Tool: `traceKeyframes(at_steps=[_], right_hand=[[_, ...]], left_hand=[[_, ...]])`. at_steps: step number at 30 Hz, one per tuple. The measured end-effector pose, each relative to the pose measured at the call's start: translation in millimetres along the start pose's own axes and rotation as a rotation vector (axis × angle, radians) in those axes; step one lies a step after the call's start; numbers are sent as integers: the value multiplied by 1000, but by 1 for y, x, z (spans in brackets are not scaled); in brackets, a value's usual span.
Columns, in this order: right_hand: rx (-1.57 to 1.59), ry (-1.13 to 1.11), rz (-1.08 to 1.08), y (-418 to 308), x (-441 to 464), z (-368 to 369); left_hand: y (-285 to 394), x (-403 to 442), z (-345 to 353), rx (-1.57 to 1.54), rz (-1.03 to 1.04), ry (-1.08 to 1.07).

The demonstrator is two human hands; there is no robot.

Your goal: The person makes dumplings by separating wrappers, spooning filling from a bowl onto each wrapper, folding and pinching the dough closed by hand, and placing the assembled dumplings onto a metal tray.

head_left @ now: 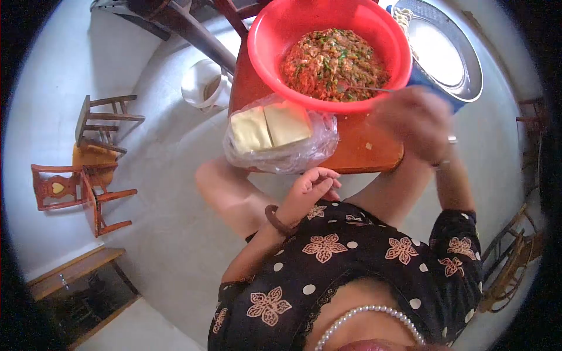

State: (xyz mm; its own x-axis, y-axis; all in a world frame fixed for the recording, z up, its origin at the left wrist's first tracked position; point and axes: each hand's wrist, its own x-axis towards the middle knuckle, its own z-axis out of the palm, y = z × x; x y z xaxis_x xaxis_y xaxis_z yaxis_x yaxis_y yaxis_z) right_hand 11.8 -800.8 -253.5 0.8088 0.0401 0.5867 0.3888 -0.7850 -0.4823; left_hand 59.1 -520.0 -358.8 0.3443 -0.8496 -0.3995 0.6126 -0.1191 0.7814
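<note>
Minced mixture (333,64), orange-red with green flecks, lies in a red bowl (257,52) at the top centre of the frame, and it looks fully chopped and combined, so that part seems done. Most of it appears unused, since it covers the bottom of the bowl in a broad mound. Just below the bowl, pale sheets stand in two square stacks, a left stack (252,130) and a right stack (288,124), on a clear plastic bag (316,149); both look thick, so much of that supply seems left as well. Pale pieces (403,17) sit along the near-left edge of a round tray (436,50) at the upper right; judging by these, a small share is finished, while the bright middle of the tray carries none that I can make out.

The right hand (417,124), blurred, seems closed on a thin utensil (372,89) whose tip is in the mixture. The left hand (319,181), at the centre of the frame, is loosely open with bent fingers and nothing visible in it.

Counted: one bowl, one utensil, two stacks, one bag, one tray, one orange-brown surface (357,140) and one white bucket (205,85) at the upper left. The pale pieces are too small and cut off to count.
</note>
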Motion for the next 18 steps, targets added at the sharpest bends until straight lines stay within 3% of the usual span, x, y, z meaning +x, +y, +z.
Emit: traceKeyframes(at_steps=[2, 7, 10, 18], right_hand=[[-275, -186, -236, -14, 12, 36], [-234, -178, -283, -1, 23, 109], [-336, -278, -265, 4, 26, 120], [-253, -329, -208, 18, 29, 124]], left_hand=[[-2, 5, 1, 30, 14, -4], [-3, -2, 3, 7, 120, 69], [-11, -14, -4, -19, 152, 114], [-26, -15, -21, -155, 137, 137]])
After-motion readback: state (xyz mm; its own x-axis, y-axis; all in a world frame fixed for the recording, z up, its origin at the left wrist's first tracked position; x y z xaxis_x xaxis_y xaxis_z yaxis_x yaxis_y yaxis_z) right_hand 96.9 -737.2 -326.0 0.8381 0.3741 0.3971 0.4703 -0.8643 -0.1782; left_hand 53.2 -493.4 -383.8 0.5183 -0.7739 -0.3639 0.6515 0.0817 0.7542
